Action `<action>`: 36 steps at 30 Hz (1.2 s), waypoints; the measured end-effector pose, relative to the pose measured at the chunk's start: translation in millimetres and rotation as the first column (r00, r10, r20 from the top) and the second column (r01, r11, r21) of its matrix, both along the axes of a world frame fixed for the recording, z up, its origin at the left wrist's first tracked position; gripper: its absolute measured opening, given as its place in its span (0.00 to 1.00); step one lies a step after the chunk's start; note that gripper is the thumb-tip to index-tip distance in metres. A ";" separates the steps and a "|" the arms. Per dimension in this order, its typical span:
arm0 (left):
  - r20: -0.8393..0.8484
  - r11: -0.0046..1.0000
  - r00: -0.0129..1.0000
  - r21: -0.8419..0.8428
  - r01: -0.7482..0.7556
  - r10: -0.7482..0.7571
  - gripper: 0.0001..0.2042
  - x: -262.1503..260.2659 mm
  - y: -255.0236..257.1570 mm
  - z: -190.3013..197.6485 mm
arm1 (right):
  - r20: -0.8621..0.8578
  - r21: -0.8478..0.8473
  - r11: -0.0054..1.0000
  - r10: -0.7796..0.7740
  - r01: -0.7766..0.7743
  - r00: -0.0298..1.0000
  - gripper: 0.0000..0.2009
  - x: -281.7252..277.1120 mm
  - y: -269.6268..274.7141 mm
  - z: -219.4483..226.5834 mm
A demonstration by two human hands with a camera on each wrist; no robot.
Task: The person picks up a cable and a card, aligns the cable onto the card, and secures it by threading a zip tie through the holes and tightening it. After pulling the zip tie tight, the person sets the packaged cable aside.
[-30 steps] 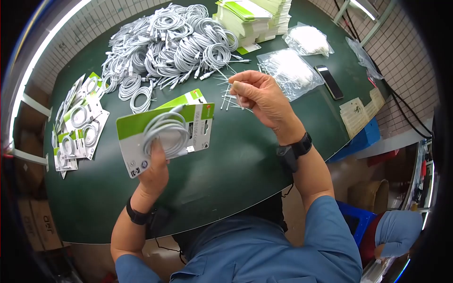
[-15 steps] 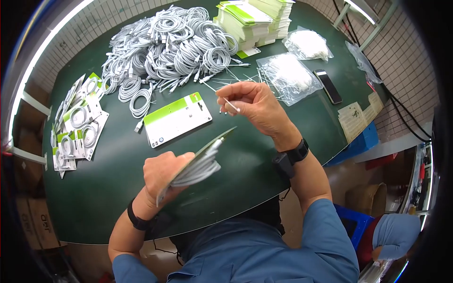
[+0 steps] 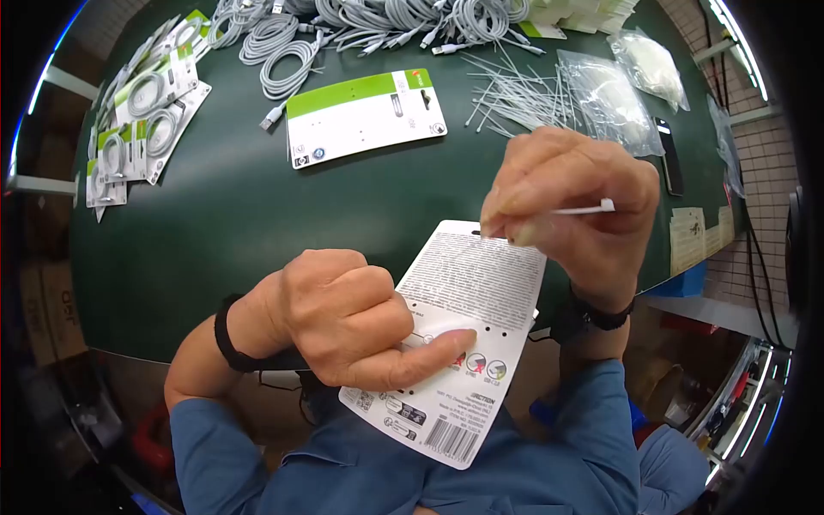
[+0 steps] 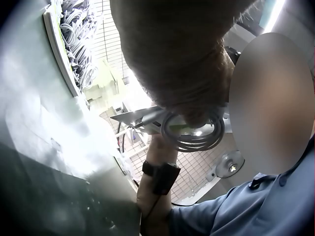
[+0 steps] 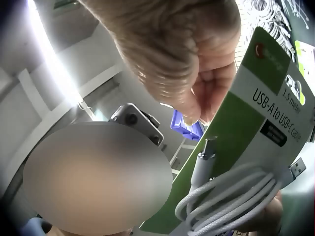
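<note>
In the head view my left hand (image 3: 352, 322) holds a cable's backing card (image 3: 472, 279), its thumb lying across the printed back. A coiled grey USB cable (image 5: 231, 196) lies against the card's green and white front in the right wrist view, a plug at either side. The coil (image 4: 194, 142) also shows below my left hand in the left wrist view. My right hand (image 3: 588, 197) pinches a white cable tie (image 3: 584, 209) at the card's upper end. The tie's square head sticks out toward the palm, and the fingers hide its other end.
Another green and white card (image 3: 365, 124) lies flat on the green table (image 3: 223, 215). Carded cables (image 3: 146, 94) are heaped at left, loose coiled cables (image 3: 395, 21) at the back. Loose cable ties (image 3: 524, 99), bagged ties (image 3: 609, 99) and a phone (image 3: 669, 159) lie to the right.
My left hand has turned the card so its printed back faces up, and brought it closer to my body. My right hand has come down to its upper end with the cable tie.
</note>
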State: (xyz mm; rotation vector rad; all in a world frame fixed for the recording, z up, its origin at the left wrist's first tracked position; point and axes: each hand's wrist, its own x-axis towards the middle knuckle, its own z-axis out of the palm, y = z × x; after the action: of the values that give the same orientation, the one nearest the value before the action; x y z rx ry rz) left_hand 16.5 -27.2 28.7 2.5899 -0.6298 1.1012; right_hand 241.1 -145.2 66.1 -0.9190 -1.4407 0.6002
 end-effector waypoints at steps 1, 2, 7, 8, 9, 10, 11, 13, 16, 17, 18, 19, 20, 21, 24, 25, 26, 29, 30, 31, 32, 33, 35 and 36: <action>0.021 1.000 1.000 0.004 0.009 -0.009 0.20 1.0 -0.3 -1.0 | -0.005 0.014 0.999 0.029 -0.029 1.000 0.07 -1.1 -0.9 1.1; 0.042 1.000 0.999 0.008 0.019 -0.019 0.20 1.7 -0.9 -2.2 | -0.014 0.006 1.000 0.031 -0.030 0.999 0.07 -1.9 -1.6 1.5; 0.060 1.000 0.998 -0.018 0.011 -0.009 0.20 3.4 -3.1 -5.2 | 0.046 -0.011 0.992 0.125 -0.125 0.991 0.10 0.4 -3.5 3.9; 0.057 1.000 0.998 -0.024 0.018 -0.016 0.20 3.5 -3.1 -5.5 | 0.069 -0.029 0.987 0.161 -0.159 0.985 0.10 2.6 -3.4 4.5; 0.055 0.999 0.998 -0.029 0.025 -0.023 0.20 3.6 -3.0 -5.5 | 0.091 -0.048 0.980 0.196 -0.193 0.976 0.11 3.1 -3.3 4.2; 0.054 0.999 0.998 -0.034 0.033 -0.031 0.21 3.7 -2.6 -5.5 | 0.088 -0.049 0.980 0.197 -0.194 0.976 0.11 2.4 -3.0 3.5; 0.053 0.999 0.998 -0.035 0.031 -0.029 0.21 3.8 -2.2 -5.3 | 0.092 -0.059 0.979 0.200 -0.196 0.975 0.11 1.4 -2.6 3.1; 0.053 0.999 0.998 -0.031 0.033 -0.031 0.21 3.9 -1.6 -4.7 | 0.103 -0.077 0.977 0.206 -0.199 0.973 0.12 -0.6 -1.5 2.9; 0.051 0.999 0.998 -0.030 0.035 -0.033 0.21 3.5 -1.6 -4.2 | 0.082 -0.073 0.981 0.188 -0.182 0.979 0.12 -5.1 -0.6 0.9; 0.048 0.999 0.998 -0.033 0.037 -0.035 0.21 3.5 -1.6 -4.0 | 0.073 -0.071 0.982 0.178 -0.173 0.981 0.12 -6.1 -0.4 0.3; 0.045 0.999 0.998 -0.036 0.038 -0.037 0.21 3.5 -1.6 -4.0 | 0.073 -0.070 0.982 0.178 -0.173 0.981 0.12 -6.9 -0.2 -0.1; 0.044 0.999 0.998 -0.036 0.038 -0.037 0.21 3.6 -1.6 -4.1 | 0.066 -0.071 0.982 0.179 -0.175 0.982 0.13 -7.4 -0.1 -0.7; 0.047 0.999 0.998 -0.036 0.036 -0.034 0.21 3.6 -1.7 -4.2 | 0.060 -0.071 0.982 0.181 -0.177 0.982 0.13 -8.0 0.0 -1.2; 0.050 0.999 0.998 -0.036 0.034 -0.032 0.21 3.6 -1.8 -4.4 | 0.053 -0.072 0.981 0.183 -0.179 0.982 0.13 -8.7 0.2 -1.5; 0.051 0.999 0.998 -0.040 0.029 -0.027 0.20 4.1 -2.0 -4.3 | 0.080 -0.135 0.976 0.182 -0.171 0.980 0.12 -13.4 -1.7 1.1; 0.047 0.999 0.999 -0.046 0.027 -0.025 0.20 4.0 -2.4 -4.2 | 0.092 -0.167 0.972 0.182 -0.165 0.979 0.12 -14.2 -1.9 2.1; 0.044 0.998 0.999 -0.052 0.025 -0.022 0.19 4.1 -2.6 -4.0 | 0.093 -0.166 0.972 0.182 -0.165 0.979 0.12 -13.2 -1.3 3.2; 0.042 0.999 0.999 -0.051 0.018 -0.016 0.19 4.3 -3.8 -4.9 | 0.142 -0.260 0.924 0.325 -0.281 0.935 0.10 -9.3 0.2 6.3; 0.040 0.999 0.999 -0.050 0.015 -0.013 0.19 4.4 -3.9 -5.1 | 0.144 -0.260 0.924 0.324 -0.280 0.935 0.10 -9.6 0.0 5.3; 0.042 0.999 0.999 -0.049 0.015 -0.013 0.19 4.4 -3.5 -5.2 | 0.118 -0.230 0.948 0.252 -0.220 0.961 0.10 -10.3 -0.4 2.7; 0.047 0.999 0.999 -0.049 0.015 -0.013 0.19 4.3 -2.7 -5.3 | 0.088 -0.201 0.967 0.180 -0.159 0.980 0.10 -11.1 -0.6 -0.1; 0.051 0.999 0.999 -0.050 0.016 -0.013 0.19 4.0 -1.8 -5.3 | 0.054 -0.175 0.980 0.106 -0.095 0.993 0.09 -11.8 -0.8 -1.2; 0.056 0.999 0.998 -0.049 0.016 -0.013 0.19 4.0 -0.9 -5.4 | 0.096 -0.195 0.975 0.124 -0.104 0.988 0.09 -12.2 -0.6 1.5; 0.058 0.999 0.998 -0.050 0.017 -0.014 0.19 4.0 -0.7 -5.6 | 0.136 -0.218 0.970 0.143 -0.111 0.980 0.09 -12.3 -0.4 3.1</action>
State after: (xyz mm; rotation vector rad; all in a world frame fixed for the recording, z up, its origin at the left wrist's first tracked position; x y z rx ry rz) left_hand 20.5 -27.9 23.2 2.5145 -0.6256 1.1755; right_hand 228.8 -145.6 69.2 -1.0602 -1.6024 0.8044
